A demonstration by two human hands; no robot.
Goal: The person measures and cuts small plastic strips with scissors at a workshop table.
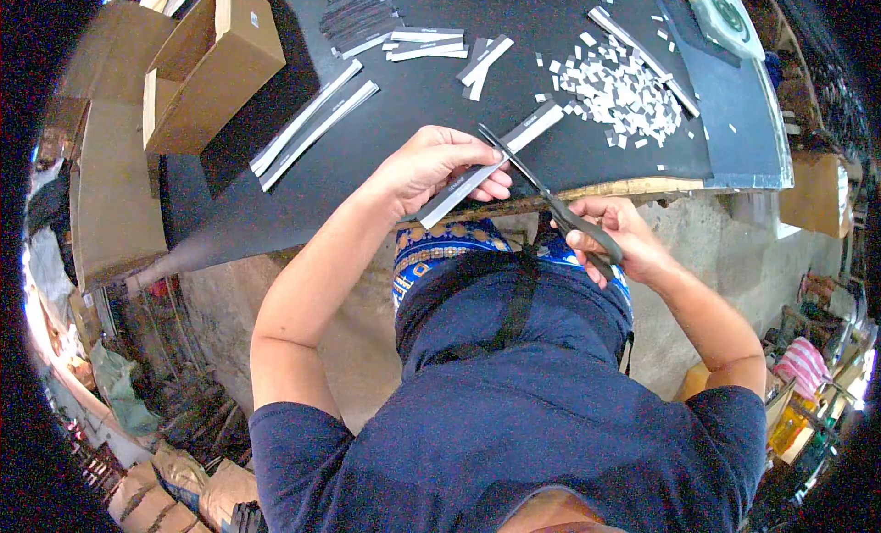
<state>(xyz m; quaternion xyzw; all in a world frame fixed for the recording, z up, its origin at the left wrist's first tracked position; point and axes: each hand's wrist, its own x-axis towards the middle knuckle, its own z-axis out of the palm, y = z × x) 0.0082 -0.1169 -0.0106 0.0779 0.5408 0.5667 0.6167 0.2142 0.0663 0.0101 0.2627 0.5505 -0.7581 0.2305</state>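
My left hand (429, 166) is closed over the table's front edge, its thumb and fingers pinching a narrow black-and-white printed strip (457, 195). Slanting up to the right, the strip reaches over the black tabletop. In my right hand (633, 238) is a pair of dark-handled scissors (537, 180), fingers wrapped round the handles. The scissor blades cross the strip right by my left thumb tip. To the right of the blades lies a heap of small cut white pieces (633, 97). A long strip (642, 61) lies along that heap's far side.
More strips (317, 120) lie at the left of the black table (440, 93), and others (427, 43) farther back beside a dark bundle (358, 17). An open cardboard box (220, 74) stands at the left. A clear plastic container (725, 19) is at the back right.
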